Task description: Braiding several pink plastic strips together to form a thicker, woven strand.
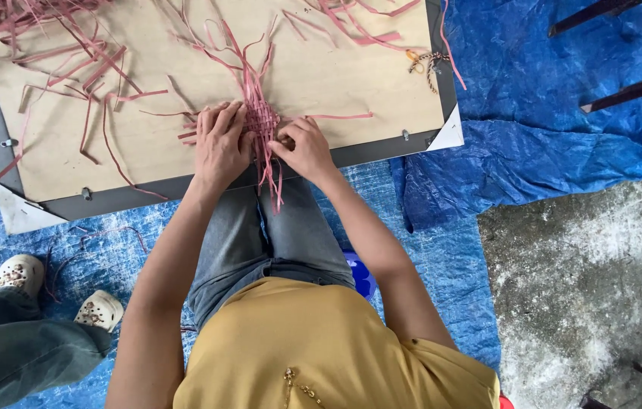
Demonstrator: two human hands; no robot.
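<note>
Weaving in progress — left hand (219, 144) lay flat, fingers spread, pinning the pink woven patch (263, 121); right hand (304, 148) pinched a strip (340, 117) — interlacing it likely needed steady tension.

Pink woven strips (262, 120); pale wood board (336, 72), grey rim; blue tarp (563, 136); mustard shirt (298, 348); grey jeans (260, 235).

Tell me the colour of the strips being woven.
Pink strips, seen in the head view.

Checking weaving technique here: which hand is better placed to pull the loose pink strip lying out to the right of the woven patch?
Probably the right hand: it sits beside the strip, while the left hand lies flat pinning the woven patch.
</note>
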